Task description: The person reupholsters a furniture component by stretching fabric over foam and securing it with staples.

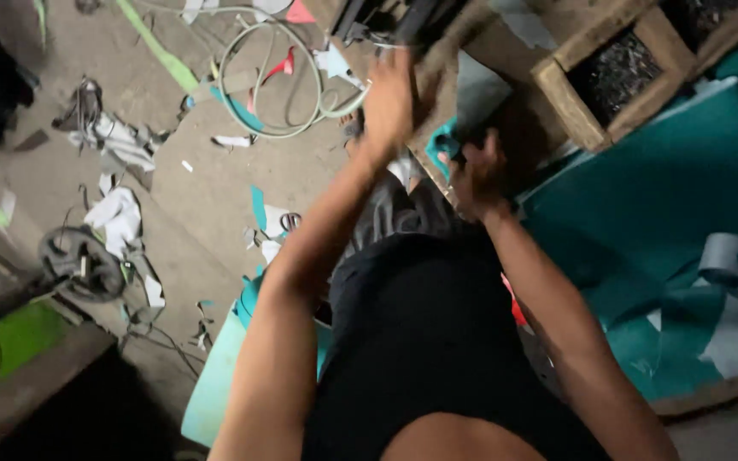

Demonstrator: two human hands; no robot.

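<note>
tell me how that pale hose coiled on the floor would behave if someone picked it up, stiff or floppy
The pale hose lies in loose, uneven loops, so it is probably flexible and would sag and uncoil when lifted. It looks thin beside the left hand, so likely light. Scraps lie across the loops, and it might drag some along.

I see teal sheeting [668, 196] beside me, a small teal scrap [444, 141] near my right hand [476, 175], a pale green hose [254, 77] coiled on the brown floor [207, 188], white scraps [117, 213], and my black shirt [420, 341].
</note>
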